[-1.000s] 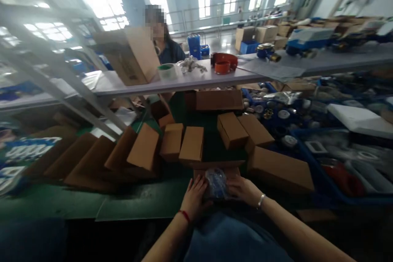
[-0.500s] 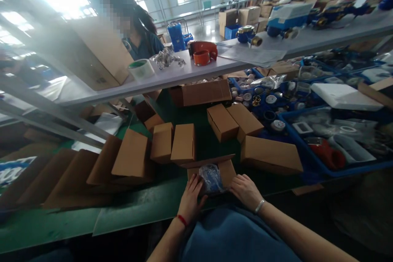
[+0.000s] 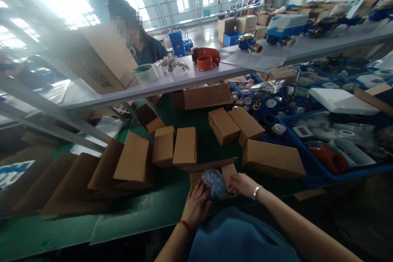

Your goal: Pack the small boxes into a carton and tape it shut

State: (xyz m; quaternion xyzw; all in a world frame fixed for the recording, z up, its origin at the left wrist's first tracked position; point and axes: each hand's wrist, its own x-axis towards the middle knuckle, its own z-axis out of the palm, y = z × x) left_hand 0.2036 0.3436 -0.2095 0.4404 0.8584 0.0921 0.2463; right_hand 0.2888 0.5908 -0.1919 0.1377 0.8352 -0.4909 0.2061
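Head view: both hands at the near edge of a green bench (image 3: 138, 208). Left hand (image 3: 196, 206) and right hand (image 3: 242, 184) each close their fingers on a bagged blue part (image 3: 215, 183), which sits in the mouth of an open box (image 3: 211, 170). Closed boxes (image 3: 184, 147) lie just beyond; a long box (image 3: 272, 159) lies to the right. A blue tray (image 3: 322, 172) holds parts. A co-worker (image 3: 144, 47) sits behind the shelf (image 3: 184, 80).
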